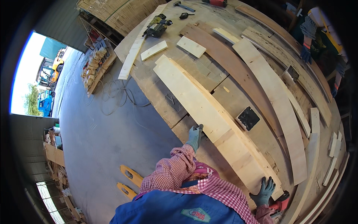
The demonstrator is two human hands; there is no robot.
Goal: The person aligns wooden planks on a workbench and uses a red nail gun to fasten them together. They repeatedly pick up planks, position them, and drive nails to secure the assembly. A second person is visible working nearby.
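Note:
A long pale wooden plank (209,115) lies slantwise across the worktable in front of me, with a second pale board showing along its far side. My left hand (194,138), in a grey-green glove, is closed on the plank's near edge at about mid-length. At the plank's right end my right hand (264,192), gloved too, lies on the wood with fingers spread. Just beside that hand sits a red and black tool (281,201), partly hidden. A black-topped block (248,118) stands beyond the plank on the tabletop.
More planks, including a brown board (223,56) and a pale board (276,97), lie farther right. A cordless tool (157,27) and a hammer (183,6) rest at the far end. Another person's gloved hand (305,54) is across the table. Yellow pallet-jack forks (130,175) stand at left.

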